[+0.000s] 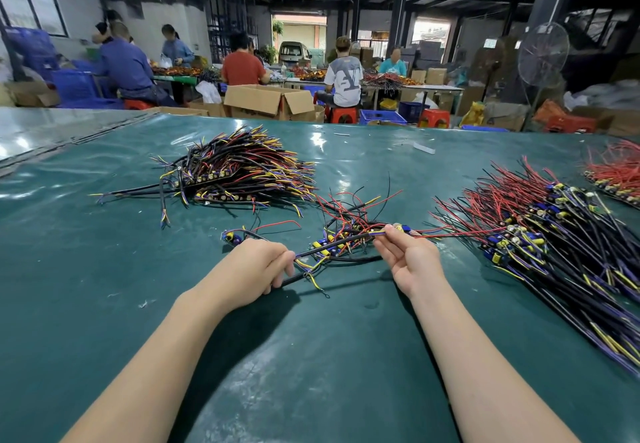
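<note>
At frame centre | my left hand [254, 269] is gripping a black sheathed cable [335, 245] | my right hand [412, 260] is pinching its wired end

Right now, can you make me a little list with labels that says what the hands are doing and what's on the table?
Surface: green table
Left hand: grips one end of a black cable
Right hand: pinches the black cable's other end, at its yellow and purple wires
Between the hands: loose tangle of red and black wires
Left pile: many-coloured wires, farther back
Right pile: long wires with small parts
Red pile: at the far right edge
Background: people sit working at other tables
</note>
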A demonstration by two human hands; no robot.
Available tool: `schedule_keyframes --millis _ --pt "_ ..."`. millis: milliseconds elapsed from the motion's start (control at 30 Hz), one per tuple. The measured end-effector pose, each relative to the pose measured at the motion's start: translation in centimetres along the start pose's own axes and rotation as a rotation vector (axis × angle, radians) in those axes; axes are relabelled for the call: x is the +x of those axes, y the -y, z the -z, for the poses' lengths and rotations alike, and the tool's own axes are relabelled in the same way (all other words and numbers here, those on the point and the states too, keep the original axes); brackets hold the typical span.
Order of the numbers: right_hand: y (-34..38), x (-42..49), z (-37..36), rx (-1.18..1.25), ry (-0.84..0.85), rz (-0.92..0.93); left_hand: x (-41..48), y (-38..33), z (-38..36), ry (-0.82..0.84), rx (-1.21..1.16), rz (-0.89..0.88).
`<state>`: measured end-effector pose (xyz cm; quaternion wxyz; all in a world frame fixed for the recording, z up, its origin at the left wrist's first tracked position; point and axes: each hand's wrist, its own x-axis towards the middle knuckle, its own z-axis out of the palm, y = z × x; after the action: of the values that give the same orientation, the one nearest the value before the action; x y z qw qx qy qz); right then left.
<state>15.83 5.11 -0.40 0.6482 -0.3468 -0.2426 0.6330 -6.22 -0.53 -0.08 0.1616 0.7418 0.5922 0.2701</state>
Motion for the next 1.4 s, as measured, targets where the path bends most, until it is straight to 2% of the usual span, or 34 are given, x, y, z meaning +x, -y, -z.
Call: schedule_keyframes --millis 133,267,367,433,533,600,767,867,967,1067,1233,1333,1400 --pt "0.0 0.0 0.0 -0.014 -0.006 -0.005 0.0 -0.3 0.1 -0.007 0.151 -0.043" --pt "-0.1 0.1 0.0 -0.041 -0.011 -0.006 -0.3 -0.5 -0.1 -0.102 0.092 -0.105" --pt "-0.2 0.2 0.0 -0.06 -0.013 -0.001 -0.2 -0.3 0.2 -0.11 0.069 -0.07" --pt "-0.2 0.2 0.1 -0.056 -0.012 -0.001 -0.1 -0.3 0.3 -0.034 -0.085 0.026" --pt "-0.2 0.1 0.0 -0.051 -0.005 -0.003 -0.2 -0.6 0.3 0.192 -0.434 0.25" --pt "-0.2 0.0 0.0 -0.047 0.005 -0.004 -0.4 -0.7 0.5 0.307 -0.563 0.34" --pt "0.0 -0.2 -0.2 -0.008 0.033 -0.004 -0.5 -0.7 1.2 0.359 -0.793 0.451" --pt "0.0 -0.3 -0.2 0.027 0.043 -0.004 -0.5 -0.9 1.0 0.402 -0.836 0.525" --pt "0.0 -0.4 -0.3 0.058 0.032 -0.017 -0.2 -1.3 0.9 0.335 -0.906 0.56" --pt "0.0 -0.4 -0.4 0.096 0.031 -0.036 -0.1 -1.2 1.2 0.261 -1.087 0.601" --pt "0.2 -0.4 -0.3 0.147 0.039 -0.062 -0.3 -1.6 1.0 0.281 -1.334 0.587" --pt "0.1 -0.5 -0.5 0.137 0.053 -0.077 -0.4 -1.5 1.2 0.403 -1.436 0.484" --pt "-0.1 -0.8 -1.0 0.106 0.097 -0.091 -0.7 -1.2 1.6 0.614 -1.673 0.351"
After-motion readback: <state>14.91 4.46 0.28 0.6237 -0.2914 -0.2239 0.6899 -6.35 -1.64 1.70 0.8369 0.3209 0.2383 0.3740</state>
